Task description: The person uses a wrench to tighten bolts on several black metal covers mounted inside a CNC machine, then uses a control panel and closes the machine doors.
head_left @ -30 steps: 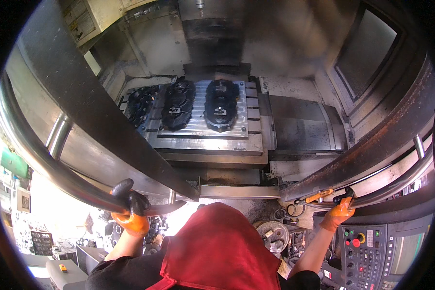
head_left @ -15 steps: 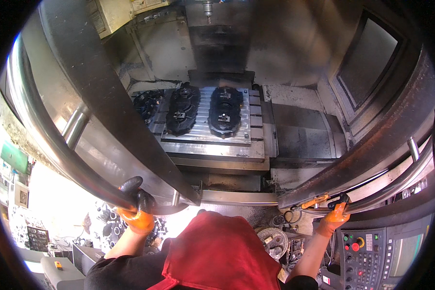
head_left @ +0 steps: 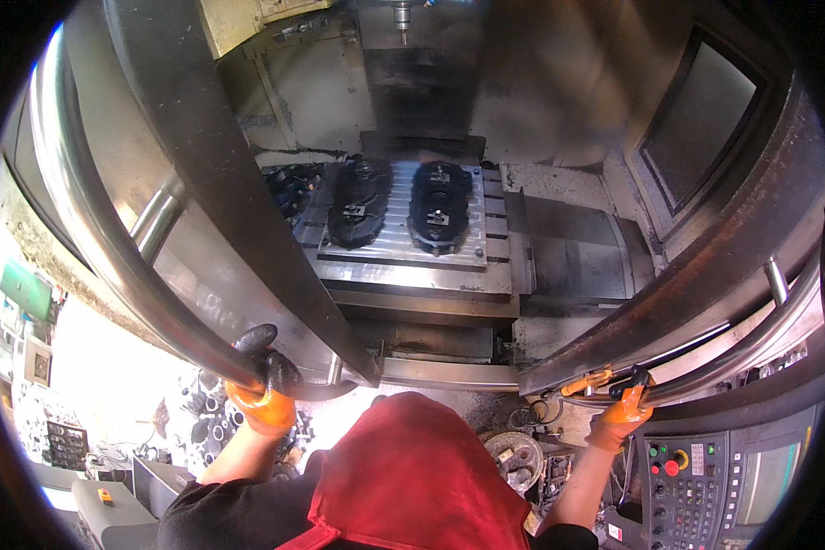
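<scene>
Gripping the left rail, the left hand is closed around the round steel bar of the left door, its orange-and-black glove wrapped over the bar's lower end, forearm raised from the lower edge. The right hand, gloved alike, is closed on the right rail of the right door, arm stretched up and out, just above the control panel. Both doors are seen standing apart, and the machine table is exposed between them, well beyond both hands. Two dark castings are clamped side by side on that table, directly below the spindle. A red cloth is seen at the lower edge, between the forearms.

Compared with a second ago, the left door is drawn further left of the table and the right door further right, so the gap is widened; both grips are kept on the rails, and the castings are unmoved.
</scene>
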The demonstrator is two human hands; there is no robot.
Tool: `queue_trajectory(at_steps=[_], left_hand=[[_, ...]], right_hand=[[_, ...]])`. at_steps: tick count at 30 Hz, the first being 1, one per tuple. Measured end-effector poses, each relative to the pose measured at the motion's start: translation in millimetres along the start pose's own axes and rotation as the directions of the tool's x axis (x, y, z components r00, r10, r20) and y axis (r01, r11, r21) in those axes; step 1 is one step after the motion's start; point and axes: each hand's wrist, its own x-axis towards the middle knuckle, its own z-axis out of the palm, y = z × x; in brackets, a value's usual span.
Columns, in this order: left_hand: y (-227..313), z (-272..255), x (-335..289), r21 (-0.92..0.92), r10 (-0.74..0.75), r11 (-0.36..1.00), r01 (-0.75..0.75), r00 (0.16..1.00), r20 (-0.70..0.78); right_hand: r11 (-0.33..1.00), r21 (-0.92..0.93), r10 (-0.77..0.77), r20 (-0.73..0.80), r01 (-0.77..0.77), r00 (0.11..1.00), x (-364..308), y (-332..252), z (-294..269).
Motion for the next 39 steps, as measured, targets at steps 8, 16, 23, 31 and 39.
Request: queue_trajectory(at_steps=[8,16,23,31,39], left_hand=[[11,-117,1,-0.072,0.010,0.997,-0.010,1.000,0.004],[15,-198,3,-0.057,-0.016,0.998,0.015,1.000,-0.016],[6,-264,6,-0.043,0.025,0.999,-0.024,1.000,0.009],[12,-280,3,-0.077,-0.034,0.997,0.033,0.999,-0.013],[18,-285,1,-0.158,-0.070,0.985,0.072,0.997,0.016]], right_hand=[[0.999,-0.041,-0.007,0.008,0.007,1.000,-115,-65,30],[0.986,0.074,0.141,0.081,-0.147,0.987,-221,-99,59],[0.984,0.106,0.105,0.315,-0.145,0.943,-305,-136,101],[0.889,0.228,0.174,0.633,-0.397,0.754,-340,-167,132],[0.952,0.105,0.102,0.779,-0.289,0.619,-373,-174,160]])
